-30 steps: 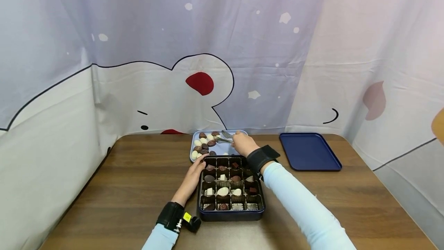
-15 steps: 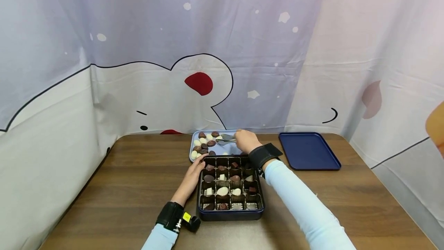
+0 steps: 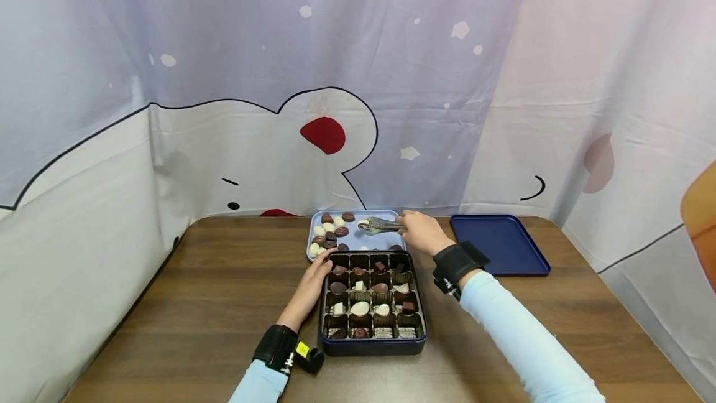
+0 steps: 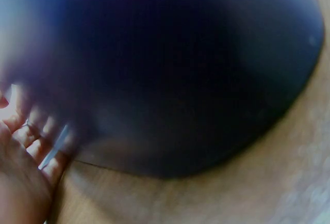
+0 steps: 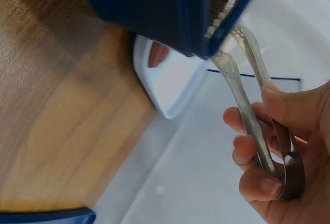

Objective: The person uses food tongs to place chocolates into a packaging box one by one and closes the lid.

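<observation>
In the head view my right hand (image 3: 423, 232) holds metal tongs (image 3: 382, 225) above the light blue tray (image 3: 358, 240). The right wrist view shows thumb and fingers wrapped around the tongs' arms (image 5: 242, 95). A white chocolate (image 3: 362, 222) is at the tongs' tips and appears to be between them. My left hand (image 3: 306, 291) rests against the left side of the dark chocolate box (image 3: 373, 347), its fingers lying along the far left corner. Most of the box's cells contain a brown or white chocolate. The left wrist view is blurred, mostly filled by the box wall (image 4: 180, 105).
Several brown and white chocolates (image 3: 330, 229) lie on the light blue tray, mainly on its left. The box's far edge hides the tray's near part. A dark blue tray (image 3: 500, 244) stands on the wooden table (image 3: 235, 303) at the right. A patterned curtain (image 3: 414, 79) hangs behind.
My right hand and the tongs have moved right above the light blue tray. A white chocolate has shifted right with the tongs' tips. The left hand and the box have stayed put.
</observation>
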Demonstrator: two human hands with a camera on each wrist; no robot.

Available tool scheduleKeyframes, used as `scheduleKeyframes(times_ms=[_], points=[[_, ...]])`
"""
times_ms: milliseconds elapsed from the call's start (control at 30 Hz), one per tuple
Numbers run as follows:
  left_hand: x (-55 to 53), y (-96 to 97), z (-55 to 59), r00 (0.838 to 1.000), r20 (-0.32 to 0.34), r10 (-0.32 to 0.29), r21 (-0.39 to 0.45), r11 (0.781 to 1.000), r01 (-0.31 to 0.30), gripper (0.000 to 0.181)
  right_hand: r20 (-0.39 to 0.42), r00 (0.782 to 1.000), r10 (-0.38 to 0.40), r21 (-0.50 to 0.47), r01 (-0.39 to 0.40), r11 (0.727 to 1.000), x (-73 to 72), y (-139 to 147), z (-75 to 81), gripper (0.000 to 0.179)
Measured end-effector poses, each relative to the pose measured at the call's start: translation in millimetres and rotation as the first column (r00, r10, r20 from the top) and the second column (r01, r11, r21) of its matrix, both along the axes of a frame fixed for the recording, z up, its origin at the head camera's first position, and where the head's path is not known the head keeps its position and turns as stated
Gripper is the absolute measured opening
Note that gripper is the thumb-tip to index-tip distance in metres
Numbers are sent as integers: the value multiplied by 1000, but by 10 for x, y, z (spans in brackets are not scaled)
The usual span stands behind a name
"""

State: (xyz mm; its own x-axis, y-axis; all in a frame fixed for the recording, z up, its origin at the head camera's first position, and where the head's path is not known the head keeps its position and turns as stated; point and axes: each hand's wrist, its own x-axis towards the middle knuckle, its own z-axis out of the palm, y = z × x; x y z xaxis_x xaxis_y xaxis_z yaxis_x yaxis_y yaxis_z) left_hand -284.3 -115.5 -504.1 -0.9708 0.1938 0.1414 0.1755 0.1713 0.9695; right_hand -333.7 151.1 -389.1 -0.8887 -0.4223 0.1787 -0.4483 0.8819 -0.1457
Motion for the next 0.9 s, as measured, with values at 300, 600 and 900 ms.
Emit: scheduleKeyframes(times_ms=[300,600,900], points=[[25,-1,71,1000,21,-23,7,1000,23,45,4,995,99,-44,-99,994,398,293,295,36],[201,1,354,999,43,-30,-18,999,31,45,133,960,245,-75,-237,969,888,484,480,31],[190,8,338,998,46,-32,-4,999,32,45,320,903,288,-93,-272,958,1229,594,646,28]])
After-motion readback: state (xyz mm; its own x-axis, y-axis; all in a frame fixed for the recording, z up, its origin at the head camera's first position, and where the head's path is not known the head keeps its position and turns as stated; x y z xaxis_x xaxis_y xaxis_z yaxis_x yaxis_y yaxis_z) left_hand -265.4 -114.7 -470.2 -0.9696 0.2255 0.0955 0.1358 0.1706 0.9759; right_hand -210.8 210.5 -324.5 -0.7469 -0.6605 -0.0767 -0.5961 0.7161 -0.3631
